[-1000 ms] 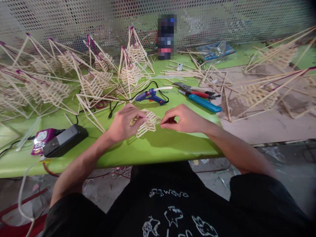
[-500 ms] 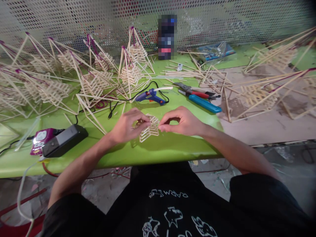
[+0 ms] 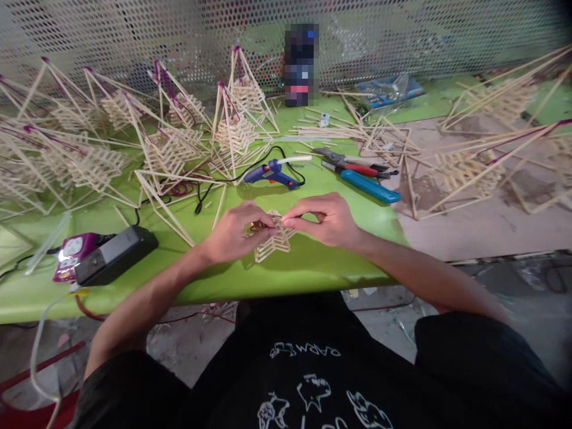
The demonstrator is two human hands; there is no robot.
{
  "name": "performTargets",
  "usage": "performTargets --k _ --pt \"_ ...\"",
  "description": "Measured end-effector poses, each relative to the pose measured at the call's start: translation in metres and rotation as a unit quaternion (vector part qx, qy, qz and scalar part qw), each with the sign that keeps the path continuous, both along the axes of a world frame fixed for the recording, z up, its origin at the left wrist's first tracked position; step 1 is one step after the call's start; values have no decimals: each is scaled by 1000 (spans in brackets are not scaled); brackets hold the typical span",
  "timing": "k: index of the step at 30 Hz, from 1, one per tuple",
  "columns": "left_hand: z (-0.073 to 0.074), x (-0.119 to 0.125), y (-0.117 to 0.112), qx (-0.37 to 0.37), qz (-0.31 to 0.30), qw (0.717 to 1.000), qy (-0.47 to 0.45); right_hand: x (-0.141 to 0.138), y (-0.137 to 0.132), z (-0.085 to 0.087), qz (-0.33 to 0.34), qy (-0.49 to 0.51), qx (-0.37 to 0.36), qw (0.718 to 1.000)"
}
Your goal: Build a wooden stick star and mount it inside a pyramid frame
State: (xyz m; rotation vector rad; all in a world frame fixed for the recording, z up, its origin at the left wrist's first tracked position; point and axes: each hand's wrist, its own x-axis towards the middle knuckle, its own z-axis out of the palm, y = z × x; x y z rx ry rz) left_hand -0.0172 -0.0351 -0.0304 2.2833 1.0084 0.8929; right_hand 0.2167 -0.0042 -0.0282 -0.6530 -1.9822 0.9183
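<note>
A small layered stick lattice (image 3: 271, 241) rests near the front edge of the green table (image 3: 277, 274). My left hand (image 3: 235, 229) is closed around its left side, fingers curled over the top. From the right, my right hand (image 3: 325, 219) pinches the lattice's top edge with thumb and fingertips. The two hands nearly touch above the piece. A blue glue gun (image 3: 272, 173) lies just behind them, its black cord trailing left.
Many finished stick pyramids (image 3: 170, 143) crowd the table's back left. Red-handled pliers (image 3: 357, 168) and a blue-handled cutter (image 3: 370, 186) lie at right, loose sticks (image 3: 339, 132) behind. A black box (image 3: 115, 255) sits front left. More stick frames (image 3: 473, 167) lie on the floor at right.
My right hand has moved left onto the lattice and now pinches its top. The left hand has turned the piece slightly and shifted it right.
</note>
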Motion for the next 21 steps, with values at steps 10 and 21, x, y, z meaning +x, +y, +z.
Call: performTargets --k 10,21 --pt "1 1 1 3 1 1000 -11 -2 -6 -3 -24 26 44 998" --pt "2 0 1 -19 10 999 -27 -4 -6 -5 -15 42 21 999"
